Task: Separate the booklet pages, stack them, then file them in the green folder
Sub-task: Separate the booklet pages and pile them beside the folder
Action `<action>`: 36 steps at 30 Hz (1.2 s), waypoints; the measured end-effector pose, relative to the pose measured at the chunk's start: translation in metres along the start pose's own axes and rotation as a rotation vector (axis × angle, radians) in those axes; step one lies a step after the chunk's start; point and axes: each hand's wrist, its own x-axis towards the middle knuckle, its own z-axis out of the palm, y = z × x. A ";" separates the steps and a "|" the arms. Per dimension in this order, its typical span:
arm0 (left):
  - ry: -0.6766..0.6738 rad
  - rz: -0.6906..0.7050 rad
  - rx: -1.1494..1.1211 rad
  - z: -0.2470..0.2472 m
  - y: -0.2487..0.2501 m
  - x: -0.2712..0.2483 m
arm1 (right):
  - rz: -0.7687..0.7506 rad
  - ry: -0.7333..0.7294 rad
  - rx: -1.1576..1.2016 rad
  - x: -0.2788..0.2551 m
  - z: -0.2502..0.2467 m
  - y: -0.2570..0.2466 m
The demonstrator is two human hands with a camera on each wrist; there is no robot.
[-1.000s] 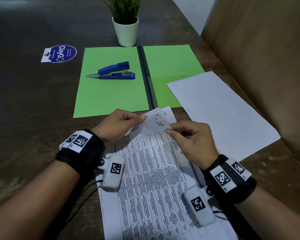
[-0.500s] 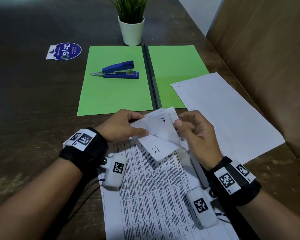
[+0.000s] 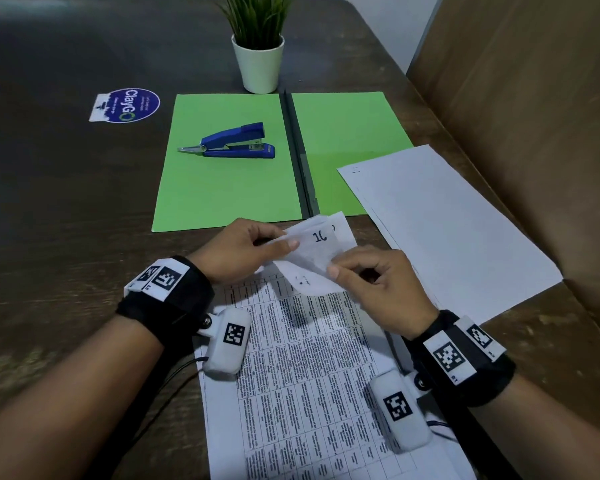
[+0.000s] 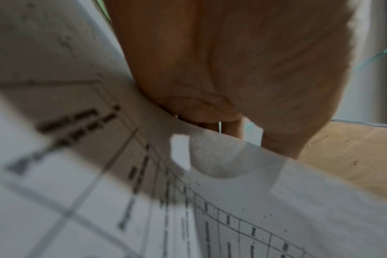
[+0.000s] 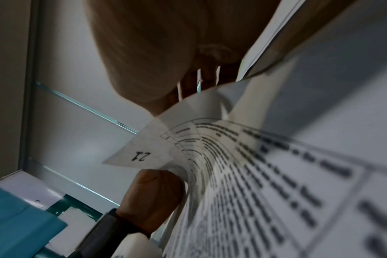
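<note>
Two hands are working the booklet's (image 3: 312,368) far corner. Left hand (image 3: 243,251) is pinching the turned-up leaves, thumb on top; right hand (image 3: 378,285) is pinching a single corner beside it, fingers curled. Booklet is lying at six o'clock on the table (image 3: 66,209), thin white paper printed with a dense grid, limp and curling, corner numbers handwritten. Judgement: peeling one leaf slowly while bracing the rest near the bound corner would be avoiding a tear. Green folder (image 3: 229,188), smooth card with a dark spine, is lying open at twelve o'clock, carrying a blue stapler (image 3: 236,142). Loose white sheet (image 3: 447,230) is resting at two o'clock, overlapping the folder's edge.
</note>
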 end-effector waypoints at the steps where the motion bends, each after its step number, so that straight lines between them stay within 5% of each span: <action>1: -0.003 -0.002 0.003 -0.001 -0.002 0.001 | 0.037 0.012 0.064 0.000 0.000 -0.002; 5: -0.036 -0.003 0.034 -0.003 -0.008 0.005 | 0.162 0.123 0.196 0.003 0.000 -0.006; 27: -0.068 -0.014 -0.012 -0.005 -0.006 0.002 | 0.043 0.123 -0.073 0.005 0.001 0.007; 36: -0.047 0.021 0.033 -0.005 -0.007 0.002 | -0.182 0.171 -0.050 0.004 0.000 0.005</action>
